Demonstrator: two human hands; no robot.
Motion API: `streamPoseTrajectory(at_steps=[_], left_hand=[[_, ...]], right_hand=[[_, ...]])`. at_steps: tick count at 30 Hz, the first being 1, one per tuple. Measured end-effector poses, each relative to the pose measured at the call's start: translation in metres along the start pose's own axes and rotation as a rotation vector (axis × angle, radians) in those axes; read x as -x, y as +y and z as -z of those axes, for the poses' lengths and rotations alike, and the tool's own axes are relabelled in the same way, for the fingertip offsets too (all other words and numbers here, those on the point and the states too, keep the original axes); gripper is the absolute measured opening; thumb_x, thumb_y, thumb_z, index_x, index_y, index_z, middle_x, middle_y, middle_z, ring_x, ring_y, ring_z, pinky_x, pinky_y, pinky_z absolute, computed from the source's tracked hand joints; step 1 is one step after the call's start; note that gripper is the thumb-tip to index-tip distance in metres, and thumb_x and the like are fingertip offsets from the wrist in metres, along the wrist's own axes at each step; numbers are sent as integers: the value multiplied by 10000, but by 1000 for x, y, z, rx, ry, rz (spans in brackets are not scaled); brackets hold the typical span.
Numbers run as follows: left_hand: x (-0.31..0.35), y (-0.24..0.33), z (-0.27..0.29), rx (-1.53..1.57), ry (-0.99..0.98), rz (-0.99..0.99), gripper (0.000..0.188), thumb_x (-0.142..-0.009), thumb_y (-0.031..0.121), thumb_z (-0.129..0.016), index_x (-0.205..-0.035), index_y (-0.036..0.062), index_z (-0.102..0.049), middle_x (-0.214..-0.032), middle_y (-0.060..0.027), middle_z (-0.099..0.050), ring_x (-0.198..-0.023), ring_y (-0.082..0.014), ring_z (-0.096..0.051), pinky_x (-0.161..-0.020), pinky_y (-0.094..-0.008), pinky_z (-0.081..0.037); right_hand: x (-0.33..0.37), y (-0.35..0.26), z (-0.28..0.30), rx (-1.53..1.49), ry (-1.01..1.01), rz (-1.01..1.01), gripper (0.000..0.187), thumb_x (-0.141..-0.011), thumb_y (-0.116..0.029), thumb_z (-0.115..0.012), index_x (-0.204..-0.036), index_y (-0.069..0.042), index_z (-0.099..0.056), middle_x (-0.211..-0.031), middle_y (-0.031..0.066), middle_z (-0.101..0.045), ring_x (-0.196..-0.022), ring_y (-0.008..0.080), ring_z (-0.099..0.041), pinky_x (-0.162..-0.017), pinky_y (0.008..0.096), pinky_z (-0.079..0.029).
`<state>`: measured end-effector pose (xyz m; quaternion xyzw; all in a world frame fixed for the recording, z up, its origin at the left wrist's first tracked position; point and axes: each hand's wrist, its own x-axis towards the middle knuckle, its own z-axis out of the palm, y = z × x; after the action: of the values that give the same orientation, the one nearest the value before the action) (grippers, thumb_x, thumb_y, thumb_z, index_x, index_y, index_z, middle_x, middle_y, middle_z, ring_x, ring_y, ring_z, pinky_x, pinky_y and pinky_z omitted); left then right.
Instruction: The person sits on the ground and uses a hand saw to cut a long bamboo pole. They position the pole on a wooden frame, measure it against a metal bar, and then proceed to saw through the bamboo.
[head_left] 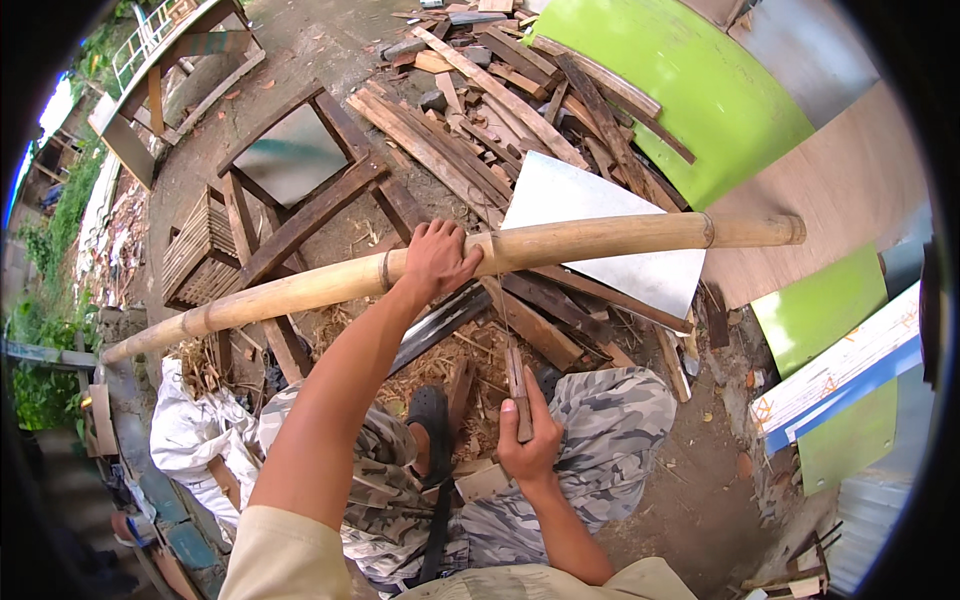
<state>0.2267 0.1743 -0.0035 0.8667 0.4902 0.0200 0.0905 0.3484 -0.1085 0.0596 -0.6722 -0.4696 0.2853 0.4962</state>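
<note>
A long tan bamboo pole point(600, 238) lies across in front of me, its left end lower and nearer than its right. My left hand point(437, 258) is wrapped over the top of the pole, left of its middle, and holds it. In my right hand point(530, 435), closed around a wooden handle, is a handsaw point(515, 375). Its thin blade shows nearly edge-on and reaches up to the pole just right of my left hand. Whether the teeth are inside a cut cannot be made out.
Behind the pole is a heap of wood scraps point(440, 150) with a white sheet point(570, 200). A dark wooden frame point(300, 230) stands beneath its left half. Green panels point(690, 90) and plywood point(830, 190) lie right. A white sack point(195, 430) sits by my left leg.
</note>
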Motion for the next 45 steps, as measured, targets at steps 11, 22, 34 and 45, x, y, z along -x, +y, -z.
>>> streamPoseTrajectory(at_steps=[11,22,34,45], left_hand=[[-5,8,9,24,-28,-13,555,-945,489,-445,-1146,17,-656,-1080,-173,-665,-1127,-305,-589,-986,-437,-421],[-11,8,4,-48,-36,25,662,-958,587,-425,-1174,9,-666,-1206,-201,-660,-1239,-314,-561,-1066,-475,-391],[-11,17,11,44,-206,136,578,-942,542,-435,-1009,-2,-619,-1003,-266,-699,-968,-397,-692,-847,-510,-553],[-18,19,18,82,-231,143,639,-944,601,-447,-925,-10,-632,-866,-256,-700,-882,-397,-706,-787,-495,-559]], right_hand=[[5,3,-10,97,34,43,496,-944,-190,-635,-1353,84,-571,-887,216,-724,-691,260,-702,-626,350,-541],[32,21,-5,110,29,65,490,-942,-183,-631,-1355,75,-574,-949,209,-743,-722,211,-738,-632,307,-553],[-48,25,-32,-35,28,-26,472,-934,-162,-628,-1329,93,-587,-894,225,-730,-729,241,-741,-653,336,-557],[-39,23,-33,42,17,-8,509,-936,-133,-632,-1389,78,-536,-862,235,-715,-623,271,-712,-576,336,-544]])
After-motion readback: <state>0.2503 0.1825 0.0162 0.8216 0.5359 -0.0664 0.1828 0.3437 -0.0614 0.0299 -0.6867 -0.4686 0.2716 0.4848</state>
